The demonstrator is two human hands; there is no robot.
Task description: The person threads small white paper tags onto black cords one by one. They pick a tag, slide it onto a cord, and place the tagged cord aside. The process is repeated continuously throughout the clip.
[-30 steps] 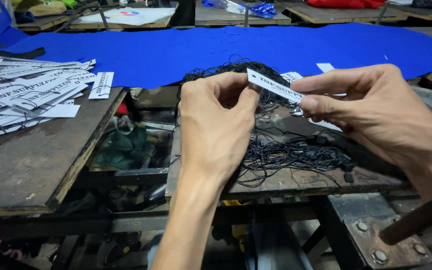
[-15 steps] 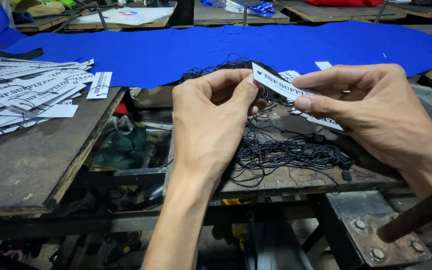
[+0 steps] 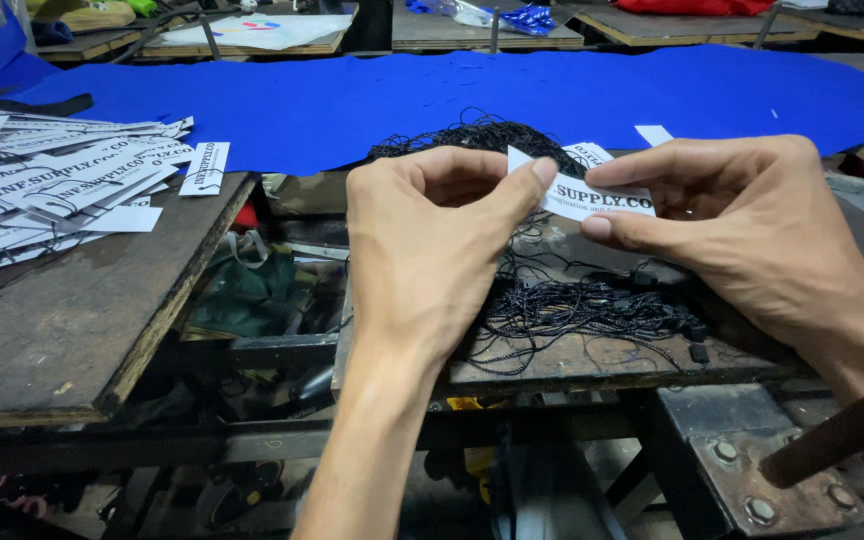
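Both my hands hold one white paper tag (image 3: 592, 195) with black print, just above a wooden bench. My left hand (image 3: 432, 250) pinches the tag's left end between thumb and forefinger. My right hand (image 3: 742, 230) grips the tag's right part between thumb and fingers. Under the hands lies a tangle of thin black strings (image 3: 572, 305) with small black fasteners; more of the tangle (image 3: 477, 135) shows behind the left hand. I cannot tell whether a string passes through the tag.
A heap of white printed tags (image 3: 62, 185) covers the wooden table (image 3: 62, 320) at left. Blue cloth (image 3: 432, 95) spreads across the back. A gap with green cloth (image 3: 252, 290) separates the two benches. A metal bracket (image 3: 752, 470) and dark bar (image 3: 842, 430) sit at lower right.
The tag has shifted slightly between my fingers and now lies flatter. Both hands stay in about the same place over the strings.
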